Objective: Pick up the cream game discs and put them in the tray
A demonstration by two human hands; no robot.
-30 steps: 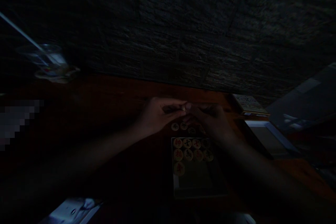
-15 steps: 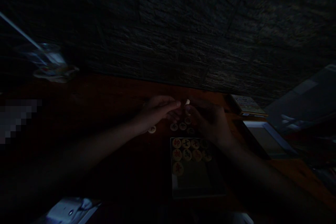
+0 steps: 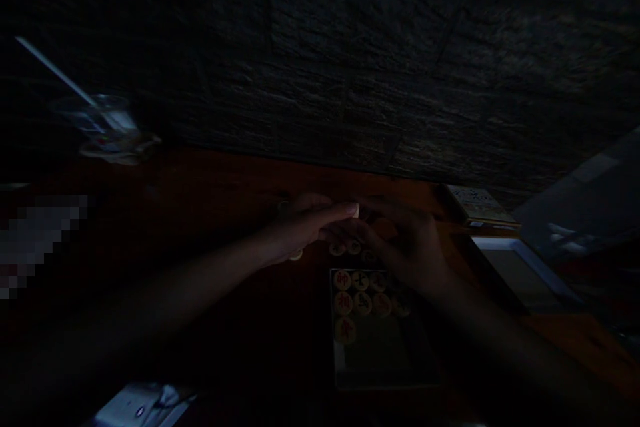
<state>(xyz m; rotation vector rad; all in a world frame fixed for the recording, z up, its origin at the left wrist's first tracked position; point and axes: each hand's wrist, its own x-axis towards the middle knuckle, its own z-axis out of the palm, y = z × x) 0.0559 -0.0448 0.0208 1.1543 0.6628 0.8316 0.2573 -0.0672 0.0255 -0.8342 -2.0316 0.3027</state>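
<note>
In the dim light my left hand (image 3: 307, 223) reaches in from the left, its thumb against a pale round Chinese chess piece (image 3: 357, 211). My right hand (image 3: 413, 247) meets it from the other side, finger and thumb closed at the same piece, which both hands seem to grip. Loose Chinese chess pieces (image 3: 354, 247) lie on the table below the fingers, partly hidden by them. Nearer to me is a shallow box (image 3: 334, 363) with rows of pieces, among them one with a red character (image 3: 345, 329). My right hand covers its upper right corner.
A wooden table (image 3: 200, 177) runs up to a dark stone wall (image 3: 320, 67). At the far left stands a clear cup (image 3: 107, 120) with a straw. On the right are a flat printed box (image 3: 480, 205) and an open tray-like lid (image 3: 520, 270). A pale object (image 3: 137, 407) lies at the bottom left.
My left hand has moved right and come together with my right hand at the piece, which only the right held before. The whole view has shifted slightly.
</note>
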